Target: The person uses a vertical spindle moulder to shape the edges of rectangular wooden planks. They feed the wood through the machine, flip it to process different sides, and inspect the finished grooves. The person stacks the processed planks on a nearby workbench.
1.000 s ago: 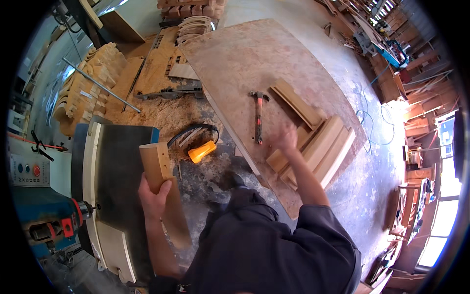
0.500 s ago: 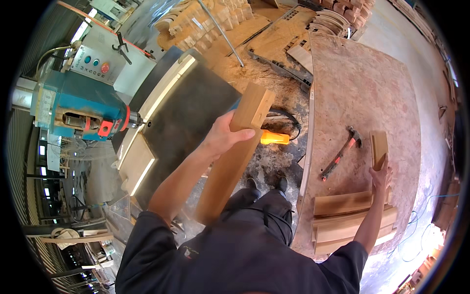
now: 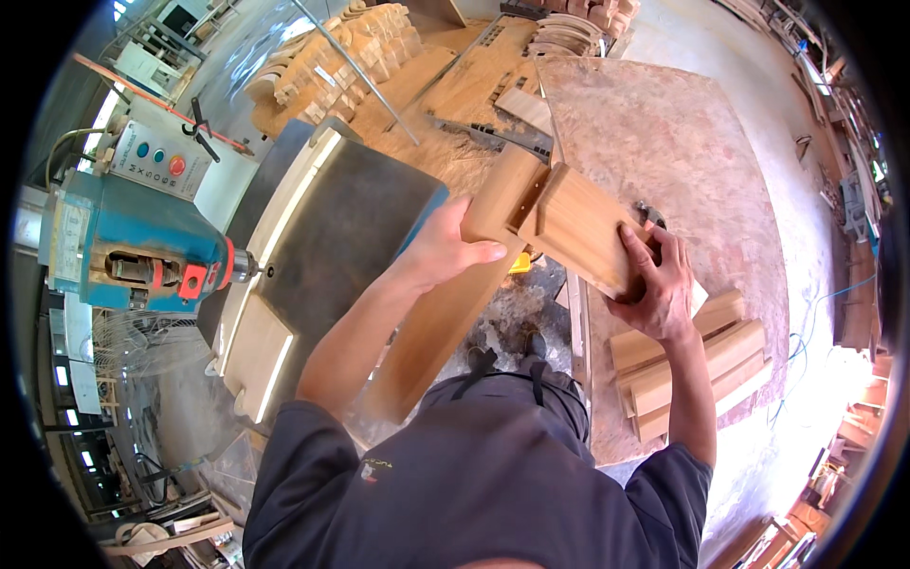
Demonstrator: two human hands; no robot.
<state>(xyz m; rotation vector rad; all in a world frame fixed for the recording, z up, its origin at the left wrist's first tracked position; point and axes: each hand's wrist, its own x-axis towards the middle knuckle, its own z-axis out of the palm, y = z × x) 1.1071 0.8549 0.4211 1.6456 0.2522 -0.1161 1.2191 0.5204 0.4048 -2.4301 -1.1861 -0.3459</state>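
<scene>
My left hand (image 3: pixel 445 248) is wrapped round a long wooden board (image 3: pixel 427 332), which slants from near my waist up toward the far side. Small dark holes show in the right edge of its far end. A shorter, flat wooden board (image 3: pixel 583 223) is gripped in my right hand (image 3: pixel 662 289), fingers over its right end. Its left end meets the long board's edge beside the holes; whether anything enters them I cannot tell. Behind my right hand, a hammer (image 3: pixel 651 216) on the worktable shows only its head.
The brownish worktable (image 3: pixel 664 123) is on the right, with several stacked boards (image 3: pixel 701 379) near its front. At left stands a teal boring machine (image 3: pixel 142 237) beside a black machine table (image 3: pixel 351 209). Curved wooden parts (image 3: pixel 332 57) are piled at the back. A yellow object (image 3: pixel 520 263) lies low behind the boards.
My right hand has lifted the shorter board off the worktable and brought it left against the long board. My left hand keeps its hold. The view has shifted slightly right.
</scene>
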